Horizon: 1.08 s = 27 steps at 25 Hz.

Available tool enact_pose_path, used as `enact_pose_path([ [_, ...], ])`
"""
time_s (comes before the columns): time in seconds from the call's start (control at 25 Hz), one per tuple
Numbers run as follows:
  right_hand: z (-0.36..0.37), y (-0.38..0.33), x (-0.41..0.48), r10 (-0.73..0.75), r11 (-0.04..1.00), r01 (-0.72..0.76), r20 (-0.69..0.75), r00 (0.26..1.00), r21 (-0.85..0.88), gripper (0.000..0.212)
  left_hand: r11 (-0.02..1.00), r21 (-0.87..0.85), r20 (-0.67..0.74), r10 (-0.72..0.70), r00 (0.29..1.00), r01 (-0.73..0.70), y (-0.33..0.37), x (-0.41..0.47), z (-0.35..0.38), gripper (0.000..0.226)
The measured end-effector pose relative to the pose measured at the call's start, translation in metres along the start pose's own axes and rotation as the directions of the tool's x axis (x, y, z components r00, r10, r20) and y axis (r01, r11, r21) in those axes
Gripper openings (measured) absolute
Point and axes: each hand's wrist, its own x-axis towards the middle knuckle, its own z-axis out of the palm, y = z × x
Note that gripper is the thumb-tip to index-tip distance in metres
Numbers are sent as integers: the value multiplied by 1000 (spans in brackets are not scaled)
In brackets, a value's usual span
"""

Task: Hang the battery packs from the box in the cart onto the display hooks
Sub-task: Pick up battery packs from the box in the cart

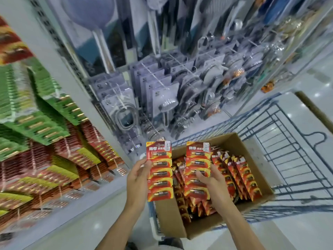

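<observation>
Two packs are upright over the box (170,220) in the cart (292,141), head view. The left hand (137,175) pinches the left pack (160,173) by its side edge; the right hand (213,180) has its fingers clamped on the right pack (197,157) mid-card. They look light, stiffish and slick, so hold them low, leaving the tops free for the blurred display (72,154).

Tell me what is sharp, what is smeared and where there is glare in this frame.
Head view: the left pack and right pack, held by the left hand and right hand, are sharp enough to show single cells. Head view: the display packs at the left are streaked by motion blur. Head view: lights glare off the glossy floor, and the wide lens bows the cart.
</observation>
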Motion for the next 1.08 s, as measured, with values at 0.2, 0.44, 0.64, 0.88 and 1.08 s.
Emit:
enact_pose_path([
  [0.2,82,-64,-40,-117,989,93,239,964,112,30,978,-99,-97,173,980,-182,70,-19,-71,24],
  [0.44,206,-109,-84,-146,975,61,409,901,213,33,907,-189,-310,310,899,-377,143,-51,-172,15],
  [0.64,286,-118,-113,-159,977,62,508,846,203,32,848,-195,-468,361,807,-492,177,-74,-239,14],
  [0.88,364,-140,-129,-170,974,56,539,825,221,46,782,-194,-551,413,725,-592,224,-86,-299,10],
  [1.08,408,-175,-141,-296,940,154,503,812,305,78,723,-153,-541,510,669,-674,268,-91,-322,12],
])
